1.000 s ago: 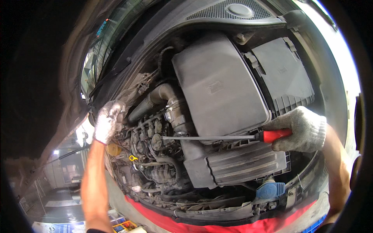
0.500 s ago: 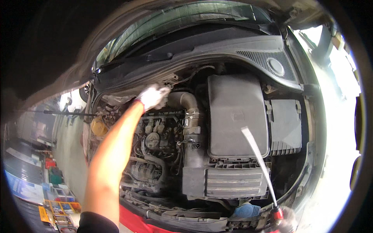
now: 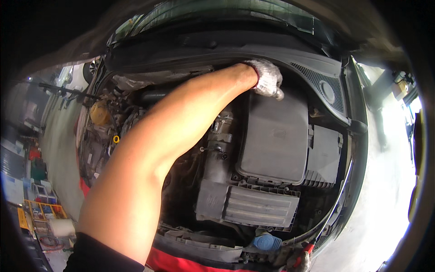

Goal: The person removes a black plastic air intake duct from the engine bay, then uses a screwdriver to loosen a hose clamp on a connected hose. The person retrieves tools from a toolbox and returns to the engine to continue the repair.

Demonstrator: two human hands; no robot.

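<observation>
At the black airbox (image 3: 276, 136) rear edge, gloved left hand (image 3: 268, 78)

A large dark grey plastic air-filter housing (image 3: 276, 136), rectangular with rounded corners, is seated flat in the engine bay. Its upper rear edge is touched by a white knit-gloved left hand (image 3: 267, 78); dust is noted on its lid.

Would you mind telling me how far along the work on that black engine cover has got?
Done: the hood is up and both hands wear work gloves. In hand: the left hand reaches across the bay and rests on the rear edge of the black engine cover; the right hand holds a red-handled screwdriver low at the front. Left: the cover sits seated over the engine, not lifted.
</observation>
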